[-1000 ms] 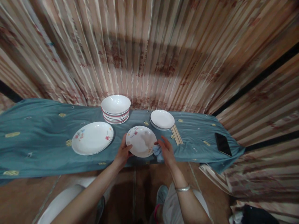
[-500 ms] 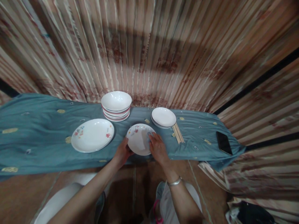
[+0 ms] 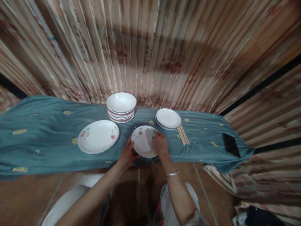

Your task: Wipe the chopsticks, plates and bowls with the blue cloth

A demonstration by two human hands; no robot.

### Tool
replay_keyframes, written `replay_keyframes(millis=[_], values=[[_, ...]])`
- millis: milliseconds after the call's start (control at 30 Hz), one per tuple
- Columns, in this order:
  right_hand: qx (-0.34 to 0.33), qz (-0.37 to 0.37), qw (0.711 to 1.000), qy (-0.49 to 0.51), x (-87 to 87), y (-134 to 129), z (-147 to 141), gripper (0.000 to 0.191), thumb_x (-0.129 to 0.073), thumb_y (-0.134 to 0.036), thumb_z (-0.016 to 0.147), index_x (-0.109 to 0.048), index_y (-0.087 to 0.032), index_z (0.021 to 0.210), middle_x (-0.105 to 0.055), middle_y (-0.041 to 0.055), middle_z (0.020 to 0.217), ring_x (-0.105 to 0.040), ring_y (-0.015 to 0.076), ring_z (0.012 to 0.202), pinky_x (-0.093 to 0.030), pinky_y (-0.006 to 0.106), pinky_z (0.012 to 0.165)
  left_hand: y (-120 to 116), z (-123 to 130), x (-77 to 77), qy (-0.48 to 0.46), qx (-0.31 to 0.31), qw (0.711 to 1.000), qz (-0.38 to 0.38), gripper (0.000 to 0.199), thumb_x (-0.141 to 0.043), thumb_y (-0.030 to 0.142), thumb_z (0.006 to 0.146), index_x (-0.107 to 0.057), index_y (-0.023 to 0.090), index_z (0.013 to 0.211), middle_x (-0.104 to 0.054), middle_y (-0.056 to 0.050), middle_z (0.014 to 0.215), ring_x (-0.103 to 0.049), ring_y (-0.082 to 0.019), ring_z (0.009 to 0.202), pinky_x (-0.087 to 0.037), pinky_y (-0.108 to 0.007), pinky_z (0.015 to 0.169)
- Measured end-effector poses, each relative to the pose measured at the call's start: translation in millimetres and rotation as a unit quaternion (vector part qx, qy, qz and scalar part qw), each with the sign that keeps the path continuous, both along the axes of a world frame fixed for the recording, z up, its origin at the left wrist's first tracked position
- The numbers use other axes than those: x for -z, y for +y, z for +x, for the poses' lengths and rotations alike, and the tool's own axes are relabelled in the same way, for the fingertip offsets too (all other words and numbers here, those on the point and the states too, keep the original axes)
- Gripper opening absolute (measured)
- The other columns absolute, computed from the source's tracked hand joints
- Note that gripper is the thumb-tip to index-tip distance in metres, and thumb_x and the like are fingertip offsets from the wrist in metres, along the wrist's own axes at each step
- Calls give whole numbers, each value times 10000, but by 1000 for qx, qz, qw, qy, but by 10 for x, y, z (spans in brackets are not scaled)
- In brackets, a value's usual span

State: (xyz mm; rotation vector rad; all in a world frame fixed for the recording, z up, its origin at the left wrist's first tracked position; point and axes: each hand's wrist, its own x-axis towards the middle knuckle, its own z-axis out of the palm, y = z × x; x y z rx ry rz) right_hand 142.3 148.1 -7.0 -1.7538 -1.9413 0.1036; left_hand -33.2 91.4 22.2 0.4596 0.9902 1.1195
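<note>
A small white plate with a flower pattern is at the front middle of the cloth. My left hand grips its left edge, thumb on the rim and fingers underneath. At the plate's right side is my right hand, its fingers bent and drawn together over the rim; whether anything is between them is too small to tell. To the left lie large oval flowered plates, stacked. Behind them stands a stack of white bowls with red rims. Small white plates are stacked at the back right.
Wooden chopsticks lie beside the small plates. A black phone rests near the right end of the blue-green cloth. A striped curtain hangs behind. Dark bars cross at the right.
The view has shifted, so everything sits slightly further right. My right hand's fingers look more bent and drawn together at the plate's right edge. My left hand still holds the plate.
</note>
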Motion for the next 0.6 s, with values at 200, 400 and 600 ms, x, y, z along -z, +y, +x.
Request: replay_keyframes(millis=[200, 400, 600], values=[[-2, -19, 999, 29, -29, 155, -218, 389, -397, -124, 882, -550, -90, 1238, -612, 187, 1201, -580, 232, 1106, -457, 356, 957, -32, -23, -30, -29, 6, 1000, -4, 653, -603, 308, 836, -332, 382, 1426, -509, -87, 1366, -623, -232, 1008, -575, -417, 744], [-69, -11, 993, 95, 50, 184, -401, 469, -407, -194, 891, -459, -98, 1347, -536, 165, 1346, -461, 240, 1287, -399, 392, 1062, -46, -35, -33, -32, 15, 999, -8, 650, -562, 300, 865, -291, 368, 1452, -472, -93, 1411, -592, -252, 1083, -574, -434, 772], [-162, -42, 975, 148, -35, 101, -551, 499, -393, -207, 900, -418, -119, 1390, -460, 142, 1429, -404, 225, 1341, -329, 399, 1122, -63, -27, -20, -35, 17, 999, 8, 661, -559, 319, 869, -274, 366, 1464, -459, -77, 1435, -549, -279, 1165, -568, -441, 800]])
